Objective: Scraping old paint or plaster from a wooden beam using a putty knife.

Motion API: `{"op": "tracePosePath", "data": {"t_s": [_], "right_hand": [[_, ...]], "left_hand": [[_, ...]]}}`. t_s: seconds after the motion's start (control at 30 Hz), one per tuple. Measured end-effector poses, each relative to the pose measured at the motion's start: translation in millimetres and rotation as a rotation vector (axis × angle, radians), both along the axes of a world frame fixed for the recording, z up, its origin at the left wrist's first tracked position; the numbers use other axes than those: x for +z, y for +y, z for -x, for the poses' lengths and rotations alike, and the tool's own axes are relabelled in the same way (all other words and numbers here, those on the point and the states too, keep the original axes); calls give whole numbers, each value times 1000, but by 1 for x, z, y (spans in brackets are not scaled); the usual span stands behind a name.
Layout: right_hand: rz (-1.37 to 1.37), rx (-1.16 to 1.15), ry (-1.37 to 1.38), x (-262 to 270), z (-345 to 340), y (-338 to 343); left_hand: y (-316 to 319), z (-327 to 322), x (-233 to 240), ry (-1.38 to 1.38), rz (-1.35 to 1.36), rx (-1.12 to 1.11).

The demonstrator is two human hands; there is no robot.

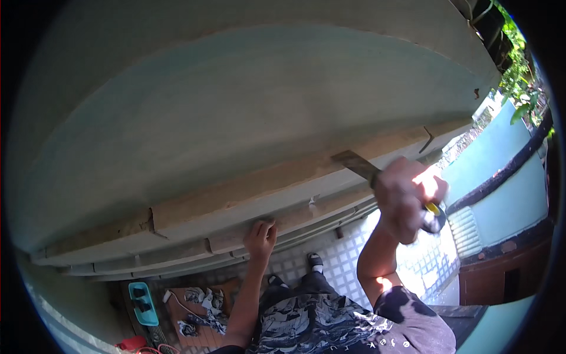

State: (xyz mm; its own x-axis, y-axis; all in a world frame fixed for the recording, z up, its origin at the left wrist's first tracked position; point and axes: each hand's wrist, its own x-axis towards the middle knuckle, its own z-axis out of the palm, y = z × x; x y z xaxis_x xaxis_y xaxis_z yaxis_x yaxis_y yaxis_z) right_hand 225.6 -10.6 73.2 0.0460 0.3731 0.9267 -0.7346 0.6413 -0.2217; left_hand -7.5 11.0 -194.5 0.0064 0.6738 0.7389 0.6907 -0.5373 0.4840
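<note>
My right hand (404,199) is raised and closed around a scraper's handle, its outline blurred. The flat, stained metal scraper blade (356,164) points left in front of a brown-topped wall ledge (283,177); whether it touches the ledge cannot be told. Yellow and dark parts of the scraper handle (432,210) stick out below my fist. Lower down, my left hand (261,239) rests its curled fingers at a second ledge (292,219), holding no visible object. Above the ledges rises a pale greenish wall (265,88).
Dark cracks cut the upper ledge (151,220) at left and right. On the tiled floor (353,248) lie a turquoise tray (143,305) with dark items, crumpled paper (212,301) on a brown board, and a red object (131,343). A dark pipe (508,170) curves at right.
</note>
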Motion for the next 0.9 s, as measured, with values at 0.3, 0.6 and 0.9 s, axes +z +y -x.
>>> {"op": "tracePosePath", "data": {"t_s": [0.3, 0.6, 0.9], "right_hand": [[85, -1278, -135, 40, -31, -21], [-220, -1144, -1109, 51, -44, 15], [-99, -1190, -997, 46, -46, 39]], "left_hand": [[5, 5, 3, -6, -48, -7], [4, 13, -16, 71, -79, 26], [2, 4, -9, 83, -88, 31]]}}
